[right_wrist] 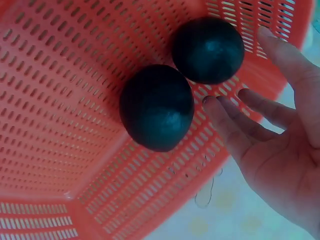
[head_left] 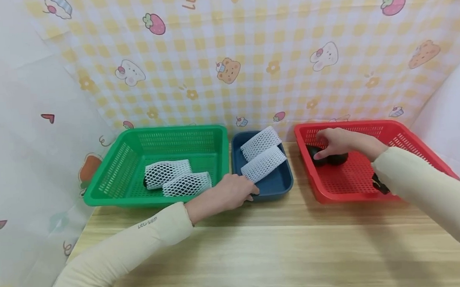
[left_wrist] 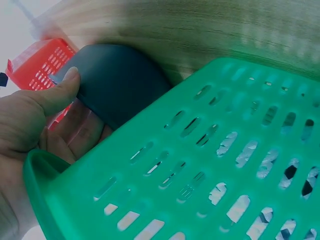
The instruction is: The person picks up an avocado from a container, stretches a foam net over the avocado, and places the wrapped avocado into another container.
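My left hand (head_left: 234,191) is at the front left corner of a dark blue tray (head_left: 283,185), thumb and fingers pinching its rim. Two white foam net sleeves (head_left: 263,164) lie in that tray, one partly over its back rim. Above the left part of the red basket (head_left: 352,196) hovers my right hand (head_left: 335,141), fingers spread and holding nothing. Under it sit two dark, smooth, round fruits (right_wrist: 157,107), side by side on the basket floor; their exact kind is unclear. In the right wrist view the fingertips stand just apart from them.
At the left stands a green basket (head_left: 100,183) with two net-sleeved dark things (head_left: 187,184) inside. Its wall is close beside the blue tray. A wooden table (head_left: 258,258) carries all three containers, and a patterned cloth (head_left: 210,46) hangs behind.
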`<state>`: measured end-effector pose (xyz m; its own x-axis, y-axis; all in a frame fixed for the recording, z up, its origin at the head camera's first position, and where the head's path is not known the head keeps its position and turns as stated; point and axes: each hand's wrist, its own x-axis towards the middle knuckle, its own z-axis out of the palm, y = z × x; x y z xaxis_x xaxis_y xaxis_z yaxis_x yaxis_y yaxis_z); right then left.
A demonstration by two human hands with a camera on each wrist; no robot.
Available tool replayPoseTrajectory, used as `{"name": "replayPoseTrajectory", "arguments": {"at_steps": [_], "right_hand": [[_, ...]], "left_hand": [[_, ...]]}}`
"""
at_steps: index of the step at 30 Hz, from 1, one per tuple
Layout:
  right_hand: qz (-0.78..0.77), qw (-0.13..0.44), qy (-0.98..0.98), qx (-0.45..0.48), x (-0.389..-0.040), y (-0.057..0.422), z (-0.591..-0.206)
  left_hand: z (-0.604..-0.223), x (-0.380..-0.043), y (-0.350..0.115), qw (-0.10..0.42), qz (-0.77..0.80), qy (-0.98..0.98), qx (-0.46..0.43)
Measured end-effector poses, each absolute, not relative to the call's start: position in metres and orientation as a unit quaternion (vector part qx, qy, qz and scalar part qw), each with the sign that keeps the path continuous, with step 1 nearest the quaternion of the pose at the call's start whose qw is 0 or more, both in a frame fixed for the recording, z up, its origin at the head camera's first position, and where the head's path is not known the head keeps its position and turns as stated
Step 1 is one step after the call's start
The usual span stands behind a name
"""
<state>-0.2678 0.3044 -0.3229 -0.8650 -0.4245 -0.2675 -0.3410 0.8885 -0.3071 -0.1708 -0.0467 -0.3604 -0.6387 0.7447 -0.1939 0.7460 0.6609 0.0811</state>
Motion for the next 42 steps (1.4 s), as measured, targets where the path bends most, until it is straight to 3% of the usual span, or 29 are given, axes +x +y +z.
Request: {"name": "replayPoseTrajectory", "arguments": {"at_steps": [14, 31, 42], "right_hand": [[-0.081, 0.199, 0.952, -0.217, -0.275, 0.286, -0.344], [-0.073, 0.213, 0.944, -0.242, -0.263, 0.295, -0.332], [-0.126, 0.153, 0.943, -0.267, -0.233, 0.314, -0.311]], "left_hand": [[-0.360, -0.170, -0.045, 0.100, -0.011, 0.907, 0.409], [-0.363, -0.169, -0.046, 0.095, -0.021, 0.909, 0.406], [-0.366, -0.169, -0.048, 0.086, -0.023, 0.908, 0.410]]}}
